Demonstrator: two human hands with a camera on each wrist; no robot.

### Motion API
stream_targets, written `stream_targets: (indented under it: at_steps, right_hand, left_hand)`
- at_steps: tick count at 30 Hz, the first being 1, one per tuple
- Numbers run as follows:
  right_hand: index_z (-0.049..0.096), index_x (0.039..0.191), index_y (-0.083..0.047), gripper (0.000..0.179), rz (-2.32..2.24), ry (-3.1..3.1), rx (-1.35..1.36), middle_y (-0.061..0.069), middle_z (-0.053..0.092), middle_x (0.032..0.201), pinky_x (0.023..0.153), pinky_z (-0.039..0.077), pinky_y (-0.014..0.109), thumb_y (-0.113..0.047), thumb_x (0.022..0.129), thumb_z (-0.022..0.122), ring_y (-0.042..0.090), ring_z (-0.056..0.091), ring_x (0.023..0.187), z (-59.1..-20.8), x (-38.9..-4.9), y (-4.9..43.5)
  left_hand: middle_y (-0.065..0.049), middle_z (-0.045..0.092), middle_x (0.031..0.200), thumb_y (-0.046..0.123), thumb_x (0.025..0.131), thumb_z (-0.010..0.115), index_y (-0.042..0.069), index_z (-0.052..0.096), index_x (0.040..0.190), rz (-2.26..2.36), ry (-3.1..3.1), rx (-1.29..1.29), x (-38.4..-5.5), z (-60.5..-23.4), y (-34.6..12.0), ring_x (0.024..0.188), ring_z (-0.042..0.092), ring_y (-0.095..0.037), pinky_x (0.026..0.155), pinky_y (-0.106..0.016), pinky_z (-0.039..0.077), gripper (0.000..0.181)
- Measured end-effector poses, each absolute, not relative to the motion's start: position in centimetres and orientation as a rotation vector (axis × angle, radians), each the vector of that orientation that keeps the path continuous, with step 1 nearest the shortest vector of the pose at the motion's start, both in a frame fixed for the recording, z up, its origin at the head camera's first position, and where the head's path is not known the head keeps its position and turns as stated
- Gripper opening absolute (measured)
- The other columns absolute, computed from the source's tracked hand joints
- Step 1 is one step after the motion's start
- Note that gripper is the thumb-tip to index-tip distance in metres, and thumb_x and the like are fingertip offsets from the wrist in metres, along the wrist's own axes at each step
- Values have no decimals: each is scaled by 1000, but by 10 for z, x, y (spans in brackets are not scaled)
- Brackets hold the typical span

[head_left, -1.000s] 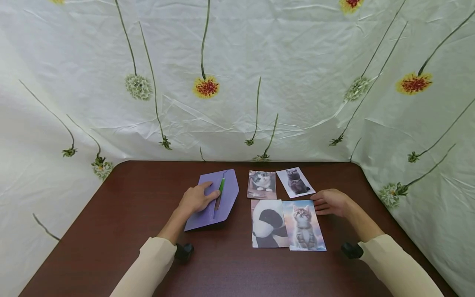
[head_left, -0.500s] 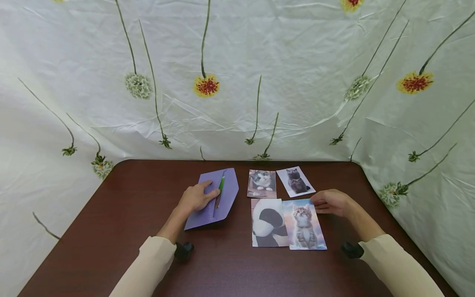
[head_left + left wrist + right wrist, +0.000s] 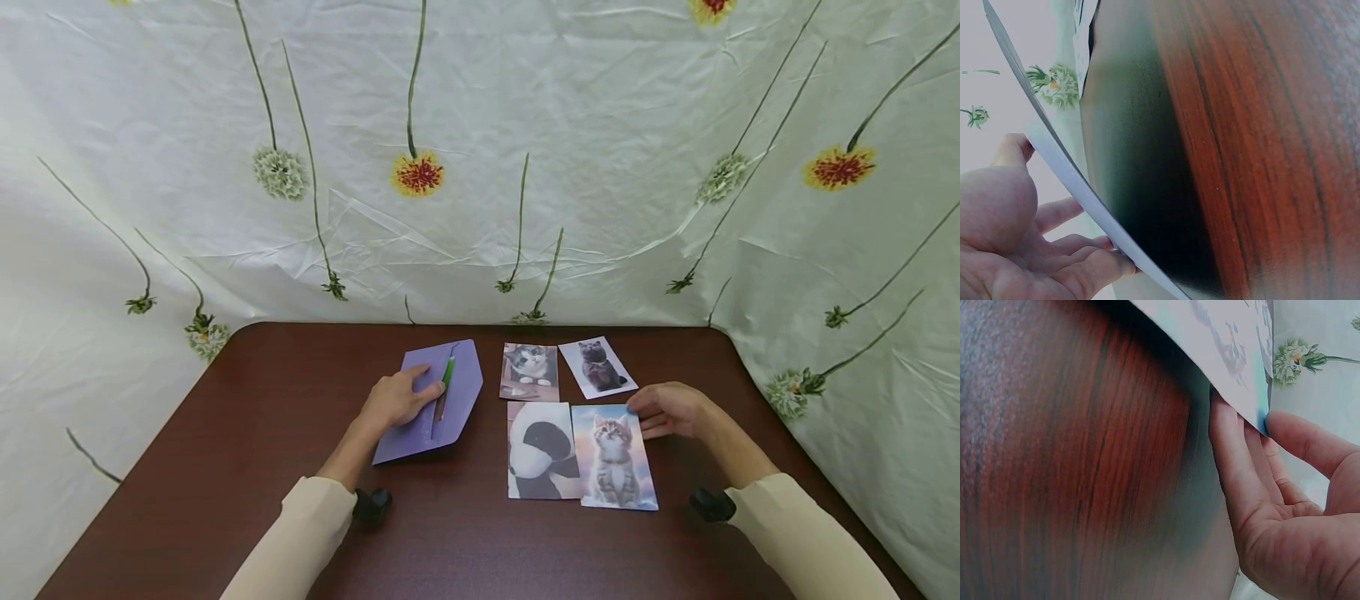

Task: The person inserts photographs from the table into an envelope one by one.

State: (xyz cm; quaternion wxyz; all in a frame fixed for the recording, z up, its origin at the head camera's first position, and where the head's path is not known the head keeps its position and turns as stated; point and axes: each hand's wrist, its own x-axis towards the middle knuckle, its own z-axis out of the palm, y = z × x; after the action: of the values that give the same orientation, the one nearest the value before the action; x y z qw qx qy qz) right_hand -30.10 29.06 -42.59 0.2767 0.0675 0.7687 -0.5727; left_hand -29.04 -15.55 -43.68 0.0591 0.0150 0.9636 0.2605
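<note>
Item 1, kitten photo [image 3: 614, 457]: a tabby kitten sitting against pale blue sky, portrait format, lying on the table [image 3: 262, 467] at the 5 o'clock end of the group of prints. My right hand [image 3: 667, 409] meets it at its 1 o'clock corner; in the right wrist view the thumb [image 3: 1304, 440] lies over the lifted edge [image 3: 1235, 369] and the fingers run beneath, so I log the corner as pinched. The forearm comes in from 4 o'clock in a cream sleeve [image 3: 802, 537], with a black wrist unit [image 3: 708, 505] beside the cuff.

Item 2, purple envelope [image 3: 438, 404]: at 9 o'clock of the prints, flap end pointing to 12 o'clock, a green pen [image 3: 447, 372] lying on it. My left hand [image 3: 397, 400] rests on top, thumb up and fingers toward the pen. In the left wrist view the fingers [image 3: 1085, 265] curl under a raised paper edge [image 3: 1066, 175] with the thumb on the other face, so I log this as pinched too.

Item 3, panda photo [image 3: 542, 451]: just at 9 o'clock of the kitten photo, edges touching or overlapping; I cannot tell which lies on top.

Item 4, grey-and-white cat photo [image 3: 529, 372] and dark cat photo [image 3: 597, 367]: at 12 o'clock of the lower pair, the dark one tilted.

Limits: both wrist views are too close and colour-shifted to read the print or envelope face. Behind the table hangs a white cloth with flowers [image 3: 480, 158]
</note>
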Motion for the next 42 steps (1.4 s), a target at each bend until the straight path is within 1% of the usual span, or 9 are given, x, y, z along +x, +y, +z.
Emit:
stream_targets:
  at_steps: [7,12,16,19,24,30,34,42]
  right_hand:
    - [66,110,4,21,-1552,2061,199,3,70,88,74,62,36,-11,98,58,15,71,75,-423,-302,292]
    - [64,111,6,22,-1562,2053,230,4,71,88,74,62,36,-11,97,59,16,72,75,-422,-302,292]
    - [66,107,5,18,-1584,2024,222,4,72,88,76,62,36,-8,97,59,16,73,79,-421,-301,292]
    - [68,103,5,14,-1617,1984,207,4,73,86,77,62,33,-3,96,60,16,72,81,-420,-301,292]
    - [67,101,3,10,-1604,1961,135,3,72,86,77,61,29,0,97,59,14,70,81,-420,-302,292]
    - [66,99,-3,8,-1548,1995,158,4,70,88,76,62,34,-6,98,59,16,70,77,-418,-300,291]
    - [67,99,-3,10,-1543,2008,163,4,72,88,76,62,37,-8,98,58,16,71,75,-416,-299,291]
    - [66,100,-4,9,-1549,2044,176,5,72,90,76,62,38,-10,98,59,17,73,77,-405,-299,295]
  left_hand:
    - [-28,50,149,48,102,54,9,47,153,790,2919,47,-290,-436,-156,136,48,-50,105,-61,44,64]
    - [-28,51,148,48,101,54,10,47,152,793,2921,52,-290,-436,-155,136,48,-49,106,-60,43,65]
    - [-28,52,147,48,101,54,9,48,151,792,2930,68,-289,-435,-154,135,49,-50,105,-60,44,64]
    - [-28,52,147,48,101,55,9,49,151,794,2929,69,-289,-435,-154,135,49,-50,105,-60,44,64]
    - [-28,51,148,48,101,55,9,48,152,797,2922,60,-289,-435,-155,136,48,-50,106,-60,43,64]
    - [-28,51,148,47,102,54,9,47,152,801,2920,55,-289,-435,-155,136,48,-50,106,-60,43,64]
    - [-27,51,148,47,101,54,8,48,152,803,2922,59,-289,-435,-155,136,48,-50,106,-60,43,64]
    - [-27,51,148,47,102,54,8,47,152,804,2923,54,-290,-436,-156,136,48,-50,106,-60,43,64]
